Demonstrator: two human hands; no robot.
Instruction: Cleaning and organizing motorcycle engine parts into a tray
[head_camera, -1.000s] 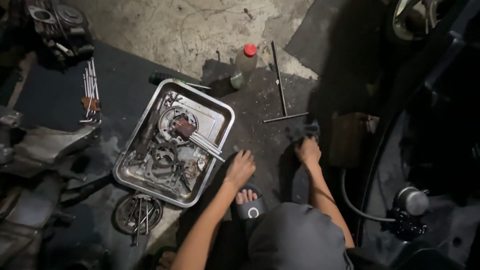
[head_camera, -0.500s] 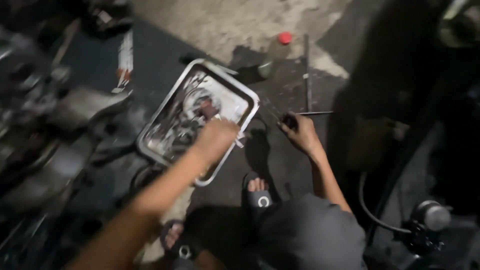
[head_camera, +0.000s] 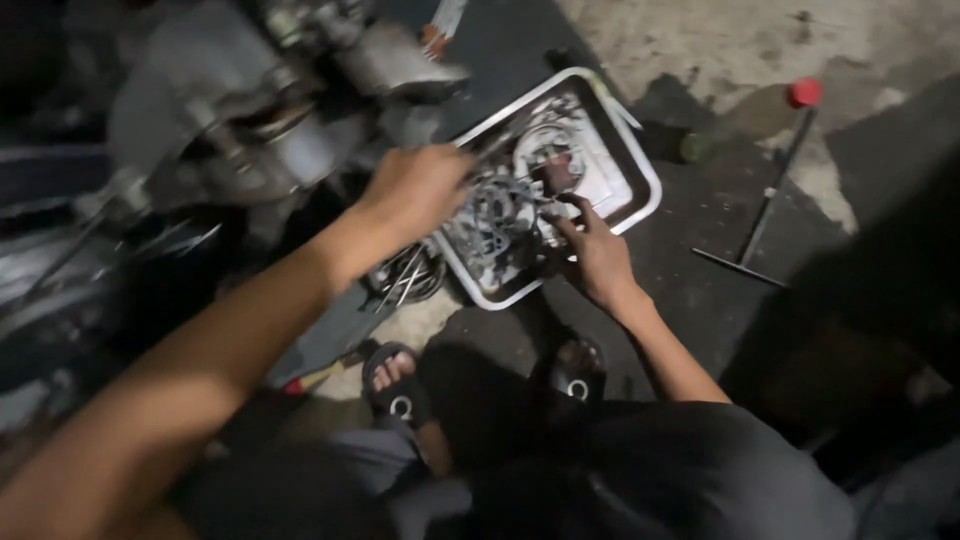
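Metal tray (head_camera: 640, 190) of greasy engine parts sits on the floor, its near corner toward the sandalled feet. In the head view, the right hand (head_camera: 595, 255) rests at the tray's near edge, fingers (head_camera: 570, 205) curled on a small dark part. The left hand (head_camera: 415, 190) hovers over the far-left edge; whether it grips anything, I cannot tell. Sorting goes best lifting one piece cleanly. A red-capped bottle (head_camera: 750, 115) lies beyond.

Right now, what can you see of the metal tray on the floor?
The metal tray is a shallow, rectangular pan with rounded corners and a raised rim, silvery, and sits skewed on the dark floor. It is crowded with grimy metal parts, too blurred to name. The right hand reaches into its near side among the parts; the left hand is at its left edge.
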